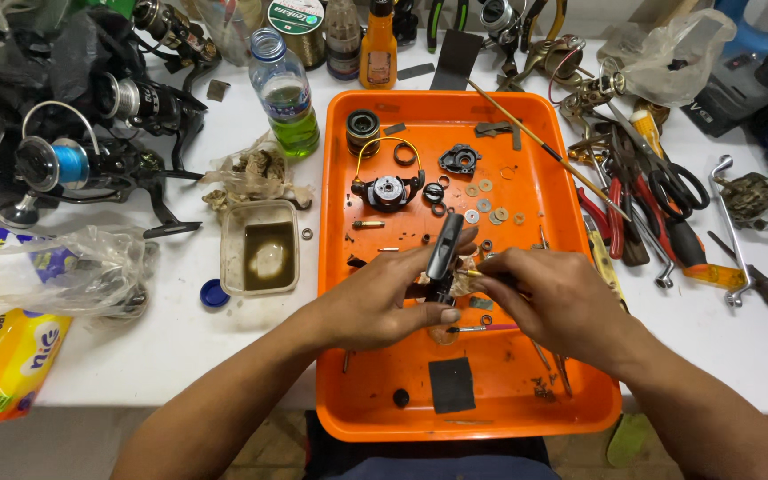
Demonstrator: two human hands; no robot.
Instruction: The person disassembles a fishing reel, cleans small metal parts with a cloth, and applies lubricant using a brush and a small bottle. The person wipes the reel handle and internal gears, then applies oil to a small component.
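Note:
My left hand (384, 298) grips a black fishing reel body (444, 249) upright over the orange tray (348, 178). My right hand (548, 298) pinches a thin tool whose tip touches the lower side of that reel body. A small brush with a red handle (482, 329) lies on the tray just under both hands. Farther back on the tray lie a reel rotor with a wire bail (388, 188), a spool (363, 127), a black cover piece (460, 159) and several washers (486, 209).
A plastic tub of brown liquid (260, 247) and a bottle with green liquid (286, 93) stand left of the tray. Whole reels (82, 160) and bags fill the left side. Pliers, scissors (673, 182) and screwdrivers lie to the right. A long thin rod (544, 147) crosses the tray's right rim.

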